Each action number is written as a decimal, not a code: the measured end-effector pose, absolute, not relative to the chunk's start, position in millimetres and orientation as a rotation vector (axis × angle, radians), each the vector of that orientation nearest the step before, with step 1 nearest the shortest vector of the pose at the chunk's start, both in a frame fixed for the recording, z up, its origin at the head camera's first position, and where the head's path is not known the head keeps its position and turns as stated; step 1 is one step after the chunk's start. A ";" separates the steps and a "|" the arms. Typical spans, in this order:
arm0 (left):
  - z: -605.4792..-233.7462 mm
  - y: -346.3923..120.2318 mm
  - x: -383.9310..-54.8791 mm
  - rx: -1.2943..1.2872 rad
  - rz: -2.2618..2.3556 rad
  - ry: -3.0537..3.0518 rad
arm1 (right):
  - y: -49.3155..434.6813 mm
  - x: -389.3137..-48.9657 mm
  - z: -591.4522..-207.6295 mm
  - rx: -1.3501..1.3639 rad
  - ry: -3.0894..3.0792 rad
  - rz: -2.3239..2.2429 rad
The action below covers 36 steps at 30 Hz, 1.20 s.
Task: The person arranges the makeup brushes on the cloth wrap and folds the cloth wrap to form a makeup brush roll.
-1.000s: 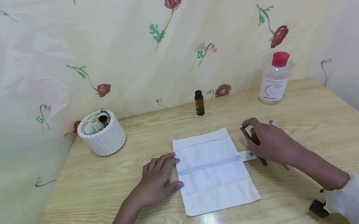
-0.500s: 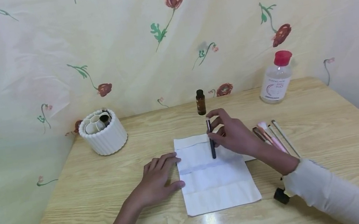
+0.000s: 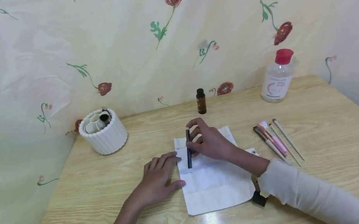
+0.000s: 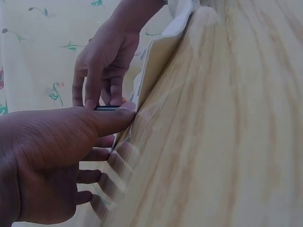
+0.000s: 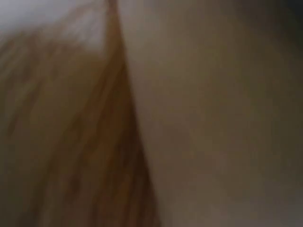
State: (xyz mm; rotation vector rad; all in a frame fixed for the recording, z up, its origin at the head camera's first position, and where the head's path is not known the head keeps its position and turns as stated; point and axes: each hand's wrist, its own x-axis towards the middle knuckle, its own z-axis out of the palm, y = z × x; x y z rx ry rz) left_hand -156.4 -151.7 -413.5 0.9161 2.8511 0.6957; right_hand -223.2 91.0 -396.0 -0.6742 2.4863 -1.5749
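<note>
A white cloth roll-up pouch (image 3: 212,185) lies unrolled in the middle of the table, with cross seams and a snap tab on its right side. My left hand (image 3: 159,179) rests at its left edge, fingers extended and fingertips on the fabric. Over the pouch's upper left part, my right hand (image 3: 210,142) pinches a slim black pen-shaped stick (image 3: 189,153), held upright with a pale tip on top. The left wrist view shows the stick's dark end (image 4: 106,108) beside my left thumb. Blurred pale and brown surfaces fill the right wrist view, hiding the right hand.
Several makeup brushes (image 3: 273,140) lie to the right of the pouch. A white ribbed holder (image 3: 107,137) with tools inside stands at the back left. At the back are a small brown bottle (image 3: 201,102) and a clear red-capped bottle (image 3: 277,82).
My right hand has moved left from beside the brushes to over the pouch's left part, carrying the black stick. The brushes are now uncovered. The left hand has stayed put.
</note>
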 end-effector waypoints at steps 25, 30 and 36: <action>-418.2 -152.7 -158.7 0.924 0.674 2.857 | 102.3 -209.3 -380.4 -1.074 2.577 -0.894; -417.8 -152.4 -157.8 0.927 0.682 2.851 | 130.8 -210.8 -362.8 -0.905 2.731 -0.833; -417.2 -153.3 -156.7 0.924 0.701 2.840 | 182.8 -216.5 -346.7 -0.560 2.967 -0.504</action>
